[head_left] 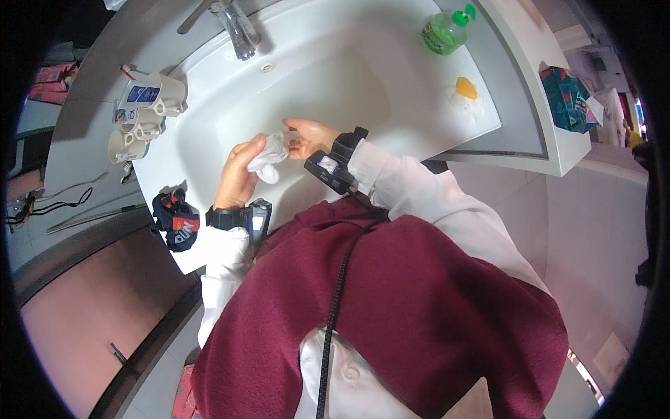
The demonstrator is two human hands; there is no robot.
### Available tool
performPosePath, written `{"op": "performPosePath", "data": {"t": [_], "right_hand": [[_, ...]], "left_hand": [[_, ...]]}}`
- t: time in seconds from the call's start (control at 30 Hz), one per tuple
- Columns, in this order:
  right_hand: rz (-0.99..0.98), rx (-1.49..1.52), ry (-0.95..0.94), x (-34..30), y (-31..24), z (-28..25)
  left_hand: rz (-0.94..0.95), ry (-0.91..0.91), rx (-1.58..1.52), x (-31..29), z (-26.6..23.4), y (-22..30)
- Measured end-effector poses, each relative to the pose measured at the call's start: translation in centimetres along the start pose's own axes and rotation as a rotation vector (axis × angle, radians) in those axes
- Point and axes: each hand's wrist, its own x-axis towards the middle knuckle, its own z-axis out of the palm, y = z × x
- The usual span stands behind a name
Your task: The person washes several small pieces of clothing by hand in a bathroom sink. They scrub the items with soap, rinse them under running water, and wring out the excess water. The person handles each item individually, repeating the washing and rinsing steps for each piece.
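Over the white washbasin (412, 77), my left hand (239, 171) is closed around a small white sock-like cloth (271, 156). The cloth is bunched at the top, and a rounded end hangs below my fingers. My right hand (314, 138) is right beside it, palm turned up and fingers apart. Its fingertips reach the cloth's right edge; whether they touch it I cannot tell. Both wrists carry black strapped devices.
A chrome tap (241, 35) stands at the basin's back left. Several cups (167, 94) line the left ledge, above a crumpled dark blue cloth (176, 218). At the right are a green pump bottle (445, 31), a yellow soap piece (466, 88) and a dark green package (567, 101).
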Motion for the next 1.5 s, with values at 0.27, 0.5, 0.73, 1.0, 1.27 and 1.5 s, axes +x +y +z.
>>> {"op": "performPosePath", "data": {"t": [0.27, 0.5, 0.73, 1.0, 1.27, 1.5], "right_hand": [[-0.267, -0.041, -0.272, -0.2, -2.2, -1.0], [-0.315, 0.083, -0.504, -2.4, -4.2, -0.1], [-0.331, -0.026, -0.789, -2.0, -3.9, 0.1], [-0.367, -0.288, -0.711, -3.5, -1.4, 2.1], [-0.508, -0.587, -0.455, -4.4, -2.0, 2.2], [-0.882, -1.088, -0.176, -5.3, -2.6, 2.7]], "left_hand": [[0.013, 0.043, -0.333, -0.7, -5.0, -1.9], [-0.107, 0.21, -0.085, -0.7, -6.4, -3.2], [-0.129, 0.09, 0.461, 0.3, -4.4, -4.0], [0.049, 0.12, 0.112, 2.2, 0.0, -2.8], [0.274, 0.301, -0.114, 2.4, 0.4, -2.3], [0.31, 0.245, -0.131, 1.7, 0.2, -1.8]]}}
